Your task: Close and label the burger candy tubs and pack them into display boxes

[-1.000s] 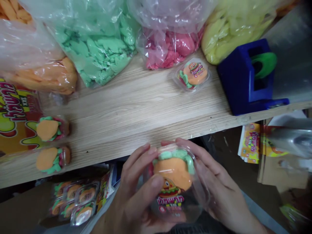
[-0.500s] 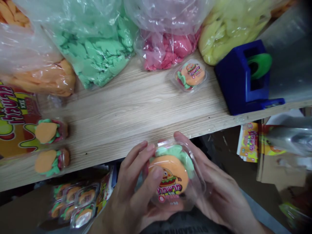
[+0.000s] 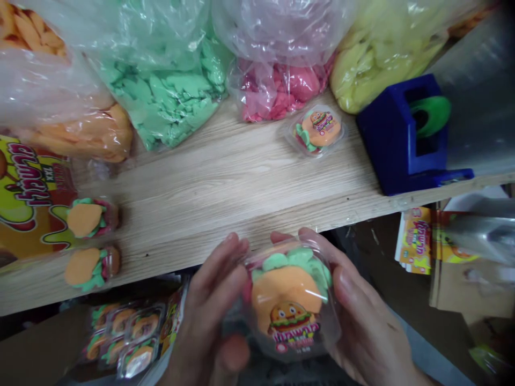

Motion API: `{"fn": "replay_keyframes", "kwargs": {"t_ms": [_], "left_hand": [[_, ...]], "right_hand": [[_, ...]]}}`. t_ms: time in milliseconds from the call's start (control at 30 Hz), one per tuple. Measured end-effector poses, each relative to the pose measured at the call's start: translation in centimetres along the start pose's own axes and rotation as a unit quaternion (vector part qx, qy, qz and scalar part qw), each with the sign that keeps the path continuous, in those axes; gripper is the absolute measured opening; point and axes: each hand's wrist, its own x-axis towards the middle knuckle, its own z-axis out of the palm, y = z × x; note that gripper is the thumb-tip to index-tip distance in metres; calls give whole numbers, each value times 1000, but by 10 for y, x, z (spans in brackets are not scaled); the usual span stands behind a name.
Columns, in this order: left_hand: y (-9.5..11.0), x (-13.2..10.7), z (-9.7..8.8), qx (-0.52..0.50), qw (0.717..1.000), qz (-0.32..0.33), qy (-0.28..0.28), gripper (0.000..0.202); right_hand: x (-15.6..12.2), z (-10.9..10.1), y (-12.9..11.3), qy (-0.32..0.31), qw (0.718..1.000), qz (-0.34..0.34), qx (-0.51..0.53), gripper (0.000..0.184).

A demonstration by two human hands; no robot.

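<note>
A clear plastic clamshell pack [image 3: 287, 295] with a burger-shaped sweet inside is between my hands at the table's front edge. Orange bun and green frill show through its lid, which bears a burger-character print. My right hand [image 3: 362, 311] grips its right side, thumb on the rim and fingers behind. On the left, my left hand [image 3: 213, 300] rests its fingers along the pack's side, with the thumb lifted off and blurred. Farther back lies a similar closed pack [image 3: 317, 130]. Two more burger-shaped sweets in clear trays, an upper burger [image 3: 86, 218] and a lower burger [image 3: 86, 268], stand at left.
Bags of orange [image 3: 92, 134], green [image 3: 173, 102], pink [image 3: 277, 88] and yellow pieces [image 3: 370, 67] line the back of the wooden table [image 3: 209, 182]. A blue tape dispenser [image 3: 386, 145] stands at right. Below left, a box holds several filled packs [image 3: 132, 338].
My left thumb has come off the lid and moved down and left. The pack has shifted slightly right, and its print is less covered.
</note>
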Motion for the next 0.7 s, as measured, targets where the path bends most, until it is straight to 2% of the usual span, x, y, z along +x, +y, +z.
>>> {"fn": "replay_keyframes", "kwargs": {"t_ms": [67, 133, 200, 267, 400, 467, 567, 700], "left_hand": [[3, -4, 3, -60, 993, -88, 49, 39], [4, -7, 5, -128, 971, -187, 78, 38], [3, -8, 6, -183, 944, -262, 82, 34], [2, -6, 4, -238, 918, -307, 76, 27], [6, 2, 1, -332, 882, -324, 81, 17], [9, 6, -1, -352, 885, -295, 72, 12], [9, 9, -3, -368, 892, -260, 35, 9], [3, 6, -5, -368, 891, -265, -4, 10]], "right_hand": [[0, 1, 0, -4, 1000, -4, -15, 30], [0, 1, -1, 0, 1000, 1, -27, 29], [0, 1, -2, 6, 999, 3, -49, 29], [-1, 1, -2, 10, 997, -6, -81, 29], [-2, 0, 1, 20, 996, -5, -83, 28], [-2, -1, 4, 21, 997, -3, -74, 29], [-3, -2, 4, 28, 992, -29, -119, 29], [-6, -4, 1, 51, 977, -49, -202, 27]]}}
